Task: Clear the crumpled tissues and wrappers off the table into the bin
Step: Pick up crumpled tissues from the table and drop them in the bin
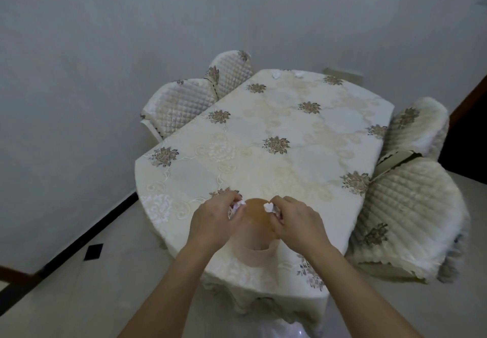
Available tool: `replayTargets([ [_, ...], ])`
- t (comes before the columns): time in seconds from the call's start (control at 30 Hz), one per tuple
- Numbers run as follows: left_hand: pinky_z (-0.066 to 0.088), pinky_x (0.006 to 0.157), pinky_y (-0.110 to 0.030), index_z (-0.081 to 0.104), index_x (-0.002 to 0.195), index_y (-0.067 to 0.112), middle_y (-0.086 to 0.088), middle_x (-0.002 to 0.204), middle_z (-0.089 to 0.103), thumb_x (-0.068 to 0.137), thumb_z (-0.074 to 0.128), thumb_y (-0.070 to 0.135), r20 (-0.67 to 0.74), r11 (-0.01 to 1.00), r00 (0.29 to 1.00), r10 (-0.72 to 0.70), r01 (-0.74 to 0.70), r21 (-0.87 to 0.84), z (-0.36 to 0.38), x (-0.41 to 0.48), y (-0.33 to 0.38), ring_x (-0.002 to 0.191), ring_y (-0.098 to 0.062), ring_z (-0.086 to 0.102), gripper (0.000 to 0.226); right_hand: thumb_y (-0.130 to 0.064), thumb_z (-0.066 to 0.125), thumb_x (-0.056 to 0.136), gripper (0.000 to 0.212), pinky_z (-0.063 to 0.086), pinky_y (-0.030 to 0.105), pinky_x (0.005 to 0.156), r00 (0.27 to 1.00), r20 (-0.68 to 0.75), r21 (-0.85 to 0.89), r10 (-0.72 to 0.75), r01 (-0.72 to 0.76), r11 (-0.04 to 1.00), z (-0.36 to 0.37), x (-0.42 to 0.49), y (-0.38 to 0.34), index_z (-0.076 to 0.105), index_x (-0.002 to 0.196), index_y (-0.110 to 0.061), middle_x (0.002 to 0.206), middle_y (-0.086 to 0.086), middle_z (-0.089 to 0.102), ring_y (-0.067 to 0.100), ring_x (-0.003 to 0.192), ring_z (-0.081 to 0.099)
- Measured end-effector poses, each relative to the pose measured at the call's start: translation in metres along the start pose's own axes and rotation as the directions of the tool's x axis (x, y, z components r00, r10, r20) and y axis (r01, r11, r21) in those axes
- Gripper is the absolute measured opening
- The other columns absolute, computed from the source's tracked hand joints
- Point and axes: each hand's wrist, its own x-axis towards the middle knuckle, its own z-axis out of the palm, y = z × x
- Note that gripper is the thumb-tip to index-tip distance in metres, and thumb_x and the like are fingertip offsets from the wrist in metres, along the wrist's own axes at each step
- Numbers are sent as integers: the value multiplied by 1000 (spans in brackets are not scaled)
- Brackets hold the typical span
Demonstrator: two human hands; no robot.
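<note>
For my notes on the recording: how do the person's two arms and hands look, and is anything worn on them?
Both arms are bare up to the frame edge: no sleeves show. The left hand and right hand wear no gloves, and I see no rings, watch or bracelet.

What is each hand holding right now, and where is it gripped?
The left hand pinches a crumpled tissue in its fingers; the right hand pinches another white tissue, both over the bin.

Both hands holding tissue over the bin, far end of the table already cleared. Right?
Not quite. The head view shows both hands, left hand and right hand, holding tissue above the bin, but two crumpled tissues lie at the table's far end.
</note>
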Motion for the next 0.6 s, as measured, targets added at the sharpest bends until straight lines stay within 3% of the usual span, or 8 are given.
replayTargets([
  [0.2, 42, 49, -29, 61, 88, 22, 5, 77, 65, 87, 60, 38, 115, 951, 985, 128, -155, 267, 27, 12, -13, 64, -23, 62, 17, -38, 48, 97, 21, 38, 30, 53, 997, 14, -131, -82, 83, 988, 16, 15, -2, 57, 104, -21, 89, -1, 61, 27, 75, 62],
  [0.33, 36, 49, -28, 59, 86, 19, 3, 77, 64, 87, 62, 38, 143, 940, 982, 121, -160, 302, 36, 14, -11, 63, -24, 63, 19, -33, 68, 85, 18, 27, 28, 42, 992, 39, -253, -117, 123, 960, 28, 18, -2, 59, 92, -20, 76, -1, 58, 23, 64, 58],
  [0.4, 38, 53, -29, 58, 93, 20, 3, 85, 64, 91, 56, 41, 156, 940, 983, 96, -142, 310, 39, 14, -10, 73, -22, 64, 22, -31, 76, 77, 24, 26, 28, 40, 992, 32, -291, -119, 123, 949, 34, 19, -2, 61, 91, -20, 75, -1, 58, 22, 65, 57],
  [0.5, 46, 67, -32, 55, 116, 24, 5, 110, 61, 91, 50, 52, 211, 924, 977, 40, -117, 363, 46, 9, -17, 102, -19, 57, 37, -38, 64, 82, 31, 40, 35, 56, 990, 58, -348, -131, 143, 927, 41, 18, 1, 63, 107, -20, 91, 3, 62, 26, 80, 60],
  [0.6, 49, 77, -38, 55, 124, 23, 1, 123, 60, 87, 53, 55, 214, 909, 975, 58, -140, 393, 49, 1, -24, 116, -22, 54, 49, -47, 58, 80, 40, 48, 42, 74, 992, 33, -339, -120, 124, 932, 38, 15, 1, 64, 108, -19, 99, 5, 63, 28, 88, 61],
])
